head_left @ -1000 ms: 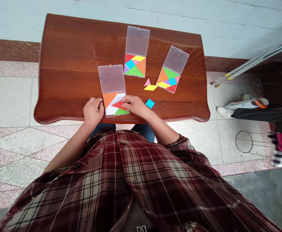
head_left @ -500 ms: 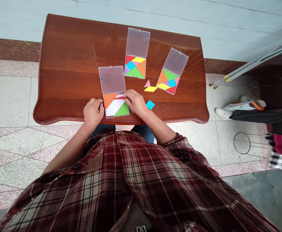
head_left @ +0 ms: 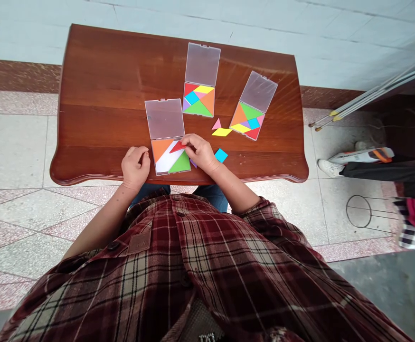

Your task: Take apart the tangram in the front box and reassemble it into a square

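Red tangram triangle (head_left: 176, 147) tips back down from edge-on, pinched at its thin, light, stiff edge by the right hand (head_left: 200, 153) above the near case (head_left: 165, 118), left hand (head_left: 135, 167) resting loosely open, empty.

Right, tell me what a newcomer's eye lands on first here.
The bright tangram pieces stand out most, packed into a filled plastic case at the table's centre and another filled plastic case to its right, on the dark wooden table. Nearest the person, the right hand holds a red triangle over a part-filled case, with the left hand beside it. A blue square lies loose to the right.
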{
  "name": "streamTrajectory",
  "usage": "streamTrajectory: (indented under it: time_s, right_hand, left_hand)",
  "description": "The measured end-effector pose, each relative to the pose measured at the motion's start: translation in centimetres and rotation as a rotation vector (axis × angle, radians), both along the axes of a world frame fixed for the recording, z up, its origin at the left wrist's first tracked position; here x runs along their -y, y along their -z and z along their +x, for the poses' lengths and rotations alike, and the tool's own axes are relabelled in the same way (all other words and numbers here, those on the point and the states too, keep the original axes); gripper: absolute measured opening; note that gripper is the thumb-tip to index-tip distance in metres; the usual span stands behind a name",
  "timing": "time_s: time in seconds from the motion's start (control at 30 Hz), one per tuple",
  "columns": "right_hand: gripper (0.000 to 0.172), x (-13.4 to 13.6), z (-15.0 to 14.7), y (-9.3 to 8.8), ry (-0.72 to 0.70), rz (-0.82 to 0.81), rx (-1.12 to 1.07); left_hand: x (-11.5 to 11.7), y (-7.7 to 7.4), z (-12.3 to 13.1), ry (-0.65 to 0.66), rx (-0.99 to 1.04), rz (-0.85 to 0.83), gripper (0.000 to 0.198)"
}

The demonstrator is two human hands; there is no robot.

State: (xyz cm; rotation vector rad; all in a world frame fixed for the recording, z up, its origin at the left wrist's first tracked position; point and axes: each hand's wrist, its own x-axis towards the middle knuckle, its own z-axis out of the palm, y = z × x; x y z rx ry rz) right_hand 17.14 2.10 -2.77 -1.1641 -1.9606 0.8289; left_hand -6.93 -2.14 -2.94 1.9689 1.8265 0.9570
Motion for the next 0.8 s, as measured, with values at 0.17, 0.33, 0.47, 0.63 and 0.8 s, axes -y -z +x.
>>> streamTrajectory:
  time_s: [0.17,0.33,0.47,0.63,0.8]
  right_hand:
    - [0.012,0.5,-0.4,-0.5,-0.063,0.101,-0.051]
    - [0.018,1.0,-0.6,-1.3,-0.094,0.103,0.035]
    - [0.017,1.2,-0.5,-1.6,-0.106,0.111,0.048]
    - [0.022,1.5,1.1,-1.8,0.091,0.089,0.070]
    - [0.023,2.7,2.8,-2.0,0.158,0.081,0.045]
  left_hand:
    - [0.5,-2.7,1.4,0.003,0.347,-0.129,0.017]
    - [0.0,-5.5,4.2,0.064,0.851,-0.735,0.021]
    - [-0.9,-5.8,5.2,0.047,0.940,-0.889,0.017]
    - [-2.4,-4.9,5.8,-0.036,0.727,-0.745,0.008]
    - [-4.0,-3.8,7.0,-0.024,0.597,-0.741,0.007]
